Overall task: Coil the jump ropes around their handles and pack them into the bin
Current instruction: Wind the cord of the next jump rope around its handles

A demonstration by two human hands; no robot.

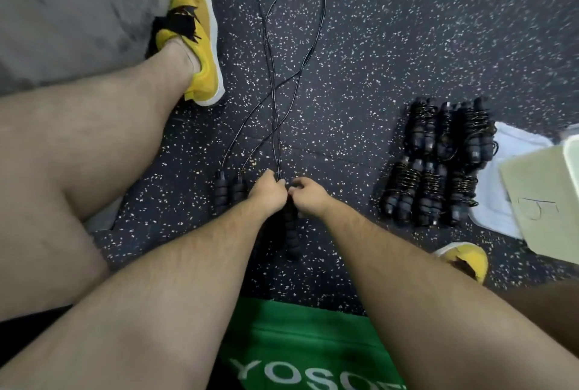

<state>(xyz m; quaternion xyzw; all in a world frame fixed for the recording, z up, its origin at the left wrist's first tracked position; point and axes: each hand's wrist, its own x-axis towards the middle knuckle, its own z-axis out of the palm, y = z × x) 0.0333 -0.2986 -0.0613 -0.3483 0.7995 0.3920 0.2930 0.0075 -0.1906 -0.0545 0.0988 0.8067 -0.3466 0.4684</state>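
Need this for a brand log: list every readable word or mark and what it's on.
"YOSO", then cut off at the frame edge: white letters on the green fabric.
A pen mark, perhaps "J", on the beige card: too unclear to read.
Nothing else legible.

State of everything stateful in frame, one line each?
left hand: pinching the uncoiled rope
right hand: pinching the top of the handle pair
uncoiled rope: stretched out along the floor, no turns wound
handle pair: together, bare, below the hands
second rope's handles: side by side on the floor, rope unwound
coiled ropes: wound, stacked on the floor
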